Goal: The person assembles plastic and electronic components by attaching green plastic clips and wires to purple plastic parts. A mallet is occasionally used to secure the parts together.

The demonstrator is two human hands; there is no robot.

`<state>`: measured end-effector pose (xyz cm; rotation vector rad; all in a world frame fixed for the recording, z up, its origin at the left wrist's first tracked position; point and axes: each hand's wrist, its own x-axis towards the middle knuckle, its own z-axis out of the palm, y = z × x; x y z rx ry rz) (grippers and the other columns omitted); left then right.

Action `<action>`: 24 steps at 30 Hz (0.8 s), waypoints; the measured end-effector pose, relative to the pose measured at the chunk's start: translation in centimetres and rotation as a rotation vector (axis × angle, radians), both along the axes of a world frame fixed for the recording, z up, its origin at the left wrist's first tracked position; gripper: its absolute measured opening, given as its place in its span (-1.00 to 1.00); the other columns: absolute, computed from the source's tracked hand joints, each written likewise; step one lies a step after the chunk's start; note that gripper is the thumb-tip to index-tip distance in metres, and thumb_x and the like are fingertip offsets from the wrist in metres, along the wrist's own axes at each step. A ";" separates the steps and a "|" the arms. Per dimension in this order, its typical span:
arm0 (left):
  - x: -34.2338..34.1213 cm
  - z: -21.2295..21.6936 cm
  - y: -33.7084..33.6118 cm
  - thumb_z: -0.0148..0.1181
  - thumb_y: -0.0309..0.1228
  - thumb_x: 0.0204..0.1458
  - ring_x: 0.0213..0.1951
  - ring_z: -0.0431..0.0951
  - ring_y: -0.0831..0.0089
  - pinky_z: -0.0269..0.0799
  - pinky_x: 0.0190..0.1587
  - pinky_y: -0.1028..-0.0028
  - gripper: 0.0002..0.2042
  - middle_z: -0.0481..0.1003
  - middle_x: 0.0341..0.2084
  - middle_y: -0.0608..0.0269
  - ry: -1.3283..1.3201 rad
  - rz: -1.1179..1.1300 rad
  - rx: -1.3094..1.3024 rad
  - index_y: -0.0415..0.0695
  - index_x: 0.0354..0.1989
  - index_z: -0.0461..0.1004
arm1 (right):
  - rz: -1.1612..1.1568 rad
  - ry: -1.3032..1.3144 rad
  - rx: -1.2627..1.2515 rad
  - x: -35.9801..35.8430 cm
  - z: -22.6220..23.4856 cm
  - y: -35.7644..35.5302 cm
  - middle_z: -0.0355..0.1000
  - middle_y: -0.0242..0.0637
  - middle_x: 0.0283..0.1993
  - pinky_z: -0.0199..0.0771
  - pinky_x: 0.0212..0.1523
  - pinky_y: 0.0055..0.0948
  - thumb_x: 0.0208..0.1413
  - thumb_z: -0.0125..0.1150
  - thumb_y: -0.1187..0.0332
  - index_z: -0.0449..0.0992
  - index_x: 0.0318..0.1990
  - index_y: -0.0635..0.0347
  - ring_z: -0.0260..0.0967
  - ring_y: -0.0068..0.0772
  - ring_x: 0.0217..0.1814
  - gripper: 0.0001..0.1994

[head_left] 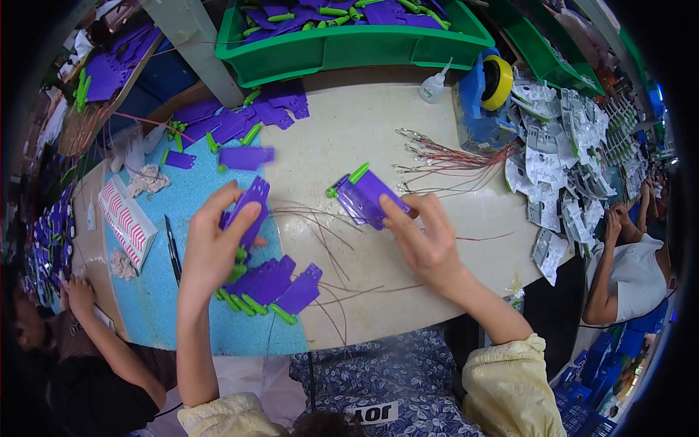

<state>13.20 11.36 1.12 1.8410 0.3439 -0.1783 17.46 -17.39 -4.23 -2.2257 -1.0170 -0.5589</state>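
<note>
Place: assembly workshop
Green bin (349, 62): heaped with purple parts (386, 13)
Tape dispenser (477, 98): near the green bin's right end
White moulded parts (546, 156): piled right of the green bin
Co-workers (637, 288): left and right of the green bin

A bin (353, 56) stands along the bench's (349, 120) far edge; before it, a bottle (432, 89) sits left of a tape dispenser (472, 98); panels (266, 281) lie on a mat (149, 291) at left.

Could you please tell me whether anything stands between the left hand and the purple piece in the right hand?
Yes: the left hand holds its own purple panel, and a few thin wires trail over the pale tabletop between it and the purple piece in the right hand. Nothing bulky is visible in that gap.
</note>
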 end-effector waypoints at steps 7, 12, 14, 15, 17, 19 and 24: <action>0.1 0.7 -3.4 0.18 -0.39 0.12 -0.44 0.62 0.22 0.49 -0.40 0.36 -0.76 0.56 -0.09 0.11 -0.344 -0.621 0.317 -0.24 -0.09 0.48 | 0.046 0.119 -0.020 0.0 -1.5 1.7 0.34 -0.13 -0.25 0.41 -0.39 -0.37 -0.14 0.39 0.56 0.49 0.04 0.38 0.33 -0.22 -0.32 -0.51; 2.1 -0.7 -5.2 0.15 -0.39 0.10 -0.40 0.61 0.10 0.51 -0.40 0.25 -0.74 0.33 0.25 0.18 -0.229 -0.790 0.755 -0.23 -0.08 0.40 | 0.020 0.159 -0.127 -0.1 -1.5 1.4 0.33 -0.19 -0.25 0.39 -0.26 -0.31 -0.12 0.37 0.49 0.54 0.02 0.25 0.32 -0.20 -0.23 -0.56; 2.1 -0.7 -5.4 0.15 -0.39 0.10 -0.40 0.61 0.09 0.51 -0.40 0.24 -0.74 0.33 0.25 0.18 -0.200 -0.808 0.792 -0.24 -0.08 0.39 | -0.032 0.138 -0.206 0.1 -0.5 1.5 0.34 -0.22 -0.19 0.35 -0.14 -0.23 -0.11 0.37 0.41 0.58 -0.03 0.15 0.28 -0.14 -0.11 -0.61; 2.1 -0.7 -5.5 0.14 -0.39 0.11 -0.40 0.61 0.09 0.51 -0.40 0.24 -0.74 0.33 0.25 0.18 -0.172 -0.823 0.834 -0.25 -0.07 0.39 | -0.060 0.178 -0.172 0.4 0.4 1.8 0.34 -0.22 -0.16 0.34 -0.13 -0.22 -0.11 0.37 0.40 0.59 -0.05 0.15 0.27 -0.12 -0.10 -0.62; 1.9 -0.9 -5.7 0.14 -0.39 0.11 -0.41 0.60 0.07 0.51 -0.40 0.22 -0.74 0.33 0.25 0.17 -0.178 -0.812 0.828 -0.24 -0.07 0.39 | -0.094 0.239 -0.082 1.5 0.3 2.5 0.34 -0.15 -0.07 0.33 -0.07 -0.21 -0.11 0.37 0.41 0.56 -0.04 0.21 0.26 -0.07 -0.07 -0.61; 1.7 -0.8 -5.5 0.15 -0.39 0.11 -0.42 0.59 0.06 0.50 -0.40 0.20 -0.74 0.34 0.24 0.17 -0.175 -0.793 0.824 -0.23 -0.06 0.39 | -0.097 0.355 -0.062 2.5 0.0 4.3 0.35 -0.10 -0.07 0.32 -0.04 -0.20 -0.11 0.36 0.44 0.49 -0.01 0.31 0.27 -0.04 -0.04 -0.57; -0.6 1.4 -4.9 0.13 -0.43 0.13 -0.46 0.56 -0.07 0.45 -0.42 0.08 -0.81 0.55 -0.33 -0.06 -0.188 -0.463 0.627 -0.21 -0.12 0.38 | -0.017 0.830 0.074 3.8 1.2 5.9 0.41 -0.08 -0.31 0.39 -0.23 -0.25 -0.05 0.26 0.58 0.35 -0.29 0.33 0.39 -0.06 -0.27 -0.80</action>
